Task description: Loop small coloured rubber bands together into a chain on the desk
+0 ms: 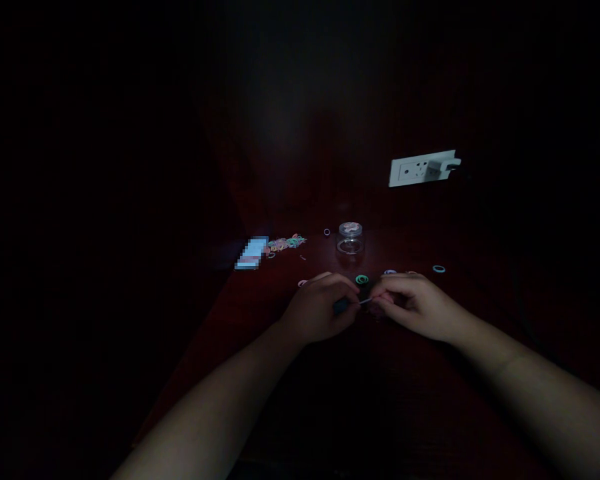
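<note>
My left hand (323,308) and my right hand (420,305) face each other low over the dark table, fingertips pinched. A thin pale hair tie (365,301) runs between them, one end in each pinch. Just beyond the fingers lie green hair ties (362,279). A pink one (303,283) shows partly behind my left hand, and a bluish-purple one (390,272) behind my right. Under the right fingertips is a dim pinkish patch that I cannot make out. Farther right rests a light-blue hair tie (439,269).
A clear lidded jar (351,245) stands at the back. Left of it are a small ring (327,232), a heap of pastel hair ties (286,244) and a lit, phone-like screen (253,253). A white socket panel (415,171) with a plug is on the wall. The surroundings are very dark.
</note>
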Available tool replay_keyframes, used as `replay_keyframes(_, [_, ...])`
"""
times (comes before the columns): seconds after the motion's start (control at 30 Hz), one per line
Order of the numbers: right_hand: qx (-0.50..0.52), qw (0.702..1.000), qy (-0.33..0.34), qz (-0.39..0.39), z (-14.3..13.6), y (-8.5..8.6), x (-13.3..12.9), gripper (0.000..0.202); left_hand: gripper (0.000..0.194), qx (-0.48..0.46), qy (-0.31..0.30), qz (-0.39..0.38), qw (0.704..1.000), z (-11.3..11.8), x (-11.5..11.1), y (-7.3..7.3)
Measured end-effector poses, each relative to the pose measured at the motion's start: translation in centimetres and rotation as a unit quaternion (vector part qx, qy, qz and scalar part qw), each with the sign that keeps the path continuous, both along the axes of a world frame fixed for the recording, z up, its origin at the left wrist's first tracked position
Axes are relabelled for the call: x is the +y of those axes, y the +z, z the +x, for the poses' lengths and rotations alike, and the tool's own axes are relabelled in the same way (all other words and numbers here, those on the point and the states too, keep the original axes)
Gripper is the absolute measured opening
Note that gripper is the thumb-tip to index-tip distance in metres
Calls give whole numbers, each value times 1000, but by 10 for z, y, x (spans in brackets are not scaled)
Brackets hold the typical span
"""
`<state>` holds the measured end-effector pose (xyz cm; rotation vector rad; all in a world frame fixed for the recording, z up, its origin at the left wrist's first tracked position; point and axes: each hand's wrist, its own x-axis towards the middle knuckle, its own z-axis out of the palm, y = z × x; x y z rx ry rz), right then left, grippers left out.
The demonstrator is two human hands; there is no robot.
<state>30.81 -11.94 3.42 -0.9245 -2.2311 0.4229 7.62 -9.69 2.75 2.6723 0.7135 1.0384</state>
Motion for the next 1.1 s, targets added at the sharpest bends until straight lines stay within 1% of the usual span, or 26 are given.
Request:
replay_keyframes(0.17, [-5,1000,-11,0,2,2,-1,17,4,1,7,-3,1000,-1,0,0])
replay_keyframes(0.33, [1,999,-41,6,8,5,0,19,5,-1,6,-1,1000,-2,0,1])
replay_keyframes(0.53, [-10,998,-58,-4,10,3,4,21,5,-4,9,-2,1000,-2,1,1])
replay_keyframes(0.63, [-19,996,-86,-5,19,4,8,20,5,-1,9,2,1000,-4,2,1])
replay_keyframes(0.7, [-24,992,-124,-21,31,6,11,19,6,-8,6,7,1000,-6,5,0])
replay_keyframes(0.77, [-25,983,-172,-65,47,8,14,19,5,-17,9,15,1000,-9,8,-1])
replay_keyframes(0.87, [-55,967,-226,-104,68,13,16,12,4,-30,18,29,999,-13,14,-4])
replay_keyframes(0.97, [-100,956,-233,-145,80,16,16,10,4,-40,24,38,998,-18,21,-6])
replay_keyframes(1.1, [-123,958,-189,-177,86,15,15,10,5,-41,34,28,998,-24,29,-8])
